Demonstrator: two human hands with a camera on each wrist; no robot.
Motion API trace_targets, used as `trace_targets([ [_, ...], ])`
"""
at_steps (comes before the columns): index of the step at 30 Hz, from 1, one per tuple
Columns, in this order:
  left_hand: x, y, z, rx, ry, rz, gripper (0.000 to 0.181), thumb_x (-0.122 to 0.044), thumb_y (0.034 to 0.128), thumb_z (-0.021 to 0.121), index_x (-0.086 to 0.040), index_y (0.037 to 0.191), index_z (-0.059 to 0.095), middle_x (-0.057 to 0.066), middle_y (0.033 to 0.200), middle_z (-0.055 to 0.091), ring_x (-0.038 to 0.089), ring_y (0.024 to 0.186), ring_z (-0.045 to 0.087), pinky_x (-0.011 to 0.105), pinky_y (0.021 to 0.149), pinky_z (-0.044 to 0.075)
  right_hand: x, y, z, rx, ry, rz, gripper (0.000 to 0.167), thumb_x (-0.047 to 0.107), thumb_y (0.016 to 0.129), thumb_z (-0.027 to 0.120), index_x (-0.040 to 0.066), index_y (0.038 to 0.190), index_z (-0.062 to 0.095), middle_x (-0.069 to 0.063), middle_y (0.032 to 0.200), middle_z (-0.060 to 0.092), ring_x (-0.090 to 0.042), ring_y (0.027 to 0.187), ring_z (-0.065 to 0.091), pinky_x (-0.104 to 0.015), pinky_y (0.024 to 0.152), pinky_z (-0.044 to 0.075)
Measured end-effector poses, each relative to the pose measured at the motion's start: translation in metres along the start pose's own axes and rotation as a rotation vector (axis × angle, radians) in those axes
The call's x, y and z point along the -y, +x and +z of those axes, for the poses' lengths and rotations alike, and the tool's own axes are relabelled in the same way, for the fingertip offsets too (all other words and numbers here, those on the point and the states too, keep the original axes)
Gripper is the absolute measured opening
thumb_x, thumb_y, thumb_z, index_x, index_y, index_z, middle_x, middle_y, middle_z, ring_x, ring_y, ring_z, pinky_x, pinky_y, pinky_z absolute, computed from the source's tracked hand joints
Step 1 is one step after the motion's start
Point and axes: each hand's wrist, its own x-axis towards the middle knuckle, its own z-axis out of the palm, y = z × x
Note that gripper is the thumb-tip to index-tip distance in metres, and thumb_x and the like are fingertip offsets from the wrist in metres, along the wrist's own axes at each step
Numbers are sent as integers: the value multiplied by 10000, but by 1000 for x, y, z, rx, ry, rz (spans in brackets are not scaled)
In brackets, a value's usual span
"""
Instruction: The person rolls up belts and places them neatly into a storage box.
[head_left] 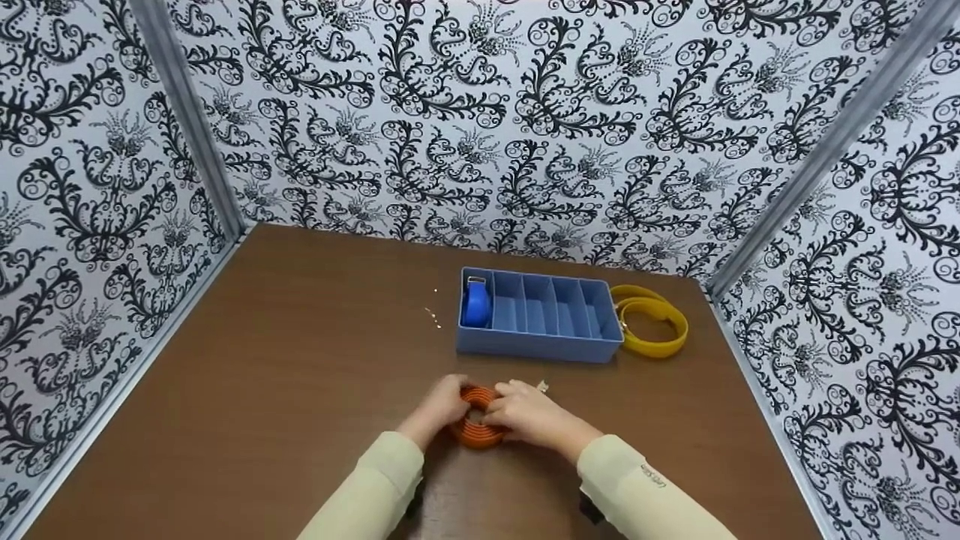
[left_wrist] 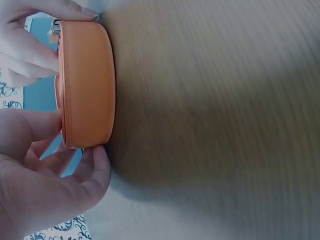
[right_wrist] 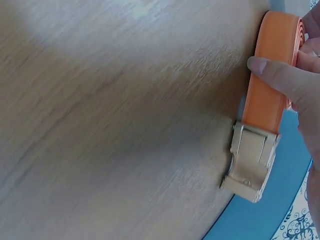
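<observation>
A: Where's the orange belt (head_left: 478, 441) relative to the hands?

B: Between them. Coiled, spiral facing up, low over the counter (head_left: 315, 337). Looks to be resting on its edge; can't rule out a slight lift.

A: Hand states?

B: Left hand (head_left: 441, 405) curled on the coil's left side, fingers low on the outer wrap, thumb at the upper rim. Right hand (head_left: 531, 416) pinches the right side: thumb on the outer face, other fingers at the upper rim. Neither spread wide.

A: Which is nearer?

B: Tie, both touch it. Coil sits right of left hand, left of right hand.

A: Long axis?

B: Round coil, so none to speak of. Only the buckle (right_wrist: 252, 162) end sticks out, past the right hand on the far side.

A: And the tray (head_left: 540, 346)?

B: Beyond the coil, apart from it, long side running left-right. Coil roughly lines up with its left end, where the blue belt (head_left: 477, 306) sits in the leftmost compartment. Yellow belt (head_left: 658, 349) is just right of the tray.
</observation>
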Motion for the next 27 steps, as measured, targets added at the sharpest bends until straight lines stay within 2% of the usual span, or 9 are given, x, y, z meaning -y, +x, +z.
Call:
trace_targets([
  [4, 1, 1, -2, 38, 28, 58, 333, 153, 728, 609, 41, 1026, 710, 146, 992, 691, 304, 948, 626, 432, 856, 501, -4, -1, 1, -21, -18, -47, 261, 235, 811, 804, 216, 1068, 763, 102, 1026, 699, -168, 829, 492, -281, 693, 369],
  [7, 3, 2, -3, 70, 49, 113, 295, 140, 764, 634, 36, 1030, 708, 142, 997, 693, 306, 949, 628, 441, 868, 496, -8, -2, 2, -18, -72, -85, 248, 182, 863, 747, 233, 1106, 752, 104, 1091, 688, -163, 840, 491, -274, 686, 359],
  [13, 5, 7, -8, 159, 58, 229, 329, 140, 764, 638, 25, 1062, 718, 160, 1040, 698, 341, 999, 630, 448, 903, 485, -11, -1, 3, -35, -187, -170, 234, 149, 882, 674, 261, 1070, 758, 133, 1137, 666, -140, 852, 506, -272, 684, 345],
  [16, 5, 10, -11, 203, 79, 255, 355, 138, 757, 642, 16, 1079, 722, 161, 1054, 698, 345, 1012, 628, 442, 910, 482, -12, 0, 2, -39, -216, -197, 224, 155, 884, 653, 262, 1049, 760, 134, 1139, 663, -138, 866, 528, -274, 687, 342],
  [19, 6, 13, -14, 251, 75, 255, 351, 133, 777, 650, 14, 1100, 718, 148, 1055, 700, 322, 995, 630, 436, 895, 489, -12, 2, 1, -31, -239, -217, 221, 153, 885, 654, 258, 1050, 759, 127, 1137, 662, -141, 885, 546, -271, 701, 353],
  [27, 4, 15, -21, 295, 89, 283, 248, 84, 807, 686, 3, 1036, 730, 97, 947, 703, 273, 848, 606, 333, 780, 485, -9, 8, 2, -2, -292, -246, 144, 215, 858, 721, 290, 973, 762, 166, 1023, 661, -108, 887, 511, -267, 709, 338],
])
